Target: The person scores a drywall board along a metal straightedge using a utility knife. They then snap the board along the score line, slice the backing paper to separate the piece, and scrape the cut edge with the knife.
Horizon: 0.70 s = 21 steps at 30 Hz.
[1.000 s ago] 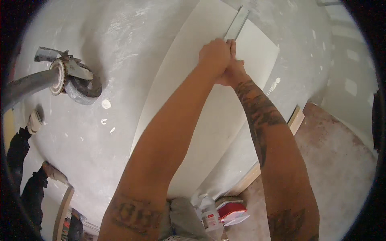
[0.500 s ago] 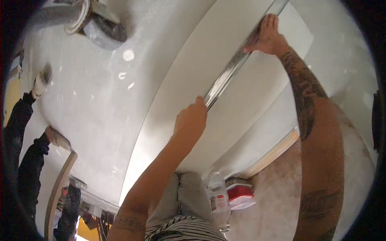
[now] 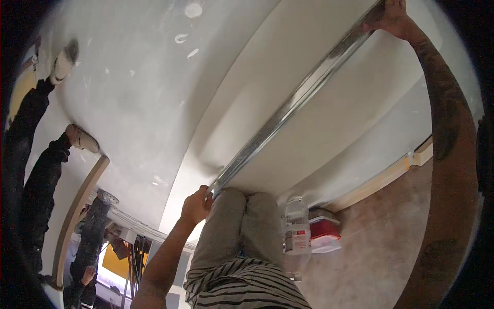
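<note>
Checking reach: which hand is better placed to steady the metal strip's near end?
Likely the left hand: it is at the near end of the metal strip, while the right hand is far along it.

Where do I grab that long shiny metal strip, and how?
I'd pinch the metal strip by its two long edges, coming from above, with both hands spread well apart. It's long and narrow, so one hand might let it tip, and its upper face is uncovered above the white board.

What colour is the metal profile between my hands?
The metal profile is shiny silver-grey, best seen in the head view.
</note>
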Motion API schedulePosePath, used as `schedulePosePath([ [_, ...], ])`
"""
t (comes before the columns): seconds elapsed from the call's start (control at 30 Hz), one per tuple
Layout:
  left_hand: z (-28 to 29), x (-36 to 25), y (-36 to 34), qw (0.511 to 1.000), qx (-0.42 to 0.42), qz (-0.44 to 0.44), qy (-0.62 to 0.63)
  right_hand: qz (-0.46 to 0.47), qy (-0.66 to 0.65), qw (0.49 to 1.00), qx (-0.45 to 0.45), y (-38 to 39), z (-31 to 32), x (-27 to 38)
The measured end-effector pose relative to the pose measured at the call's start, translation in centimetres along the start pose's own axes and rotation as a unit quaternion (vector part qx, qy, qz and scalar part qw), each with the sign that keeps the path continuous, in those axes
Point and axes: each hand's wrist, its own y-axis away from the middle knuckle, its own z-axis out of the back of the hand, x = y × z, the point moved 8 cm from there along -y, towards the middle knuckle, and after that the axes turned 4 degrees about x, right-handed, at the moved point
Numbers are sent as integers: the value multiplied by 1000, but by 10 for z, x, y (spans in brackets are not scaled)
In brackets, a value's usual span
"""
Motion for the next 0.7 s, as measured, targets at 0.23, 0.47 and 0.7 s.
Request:
schedulePosePath([
  [0.23,175,-181,-111,867,-418,-262,-67,15,-7,1000,27,21,11,9],
  [0.47,206,-270,-173,783,-547,-266,-135,24,-69,997,-4,21,12,4],
  [0.7,202,-271,-180,805,-514,-261,-143,48,-150,987,-15,29,16,9],
])
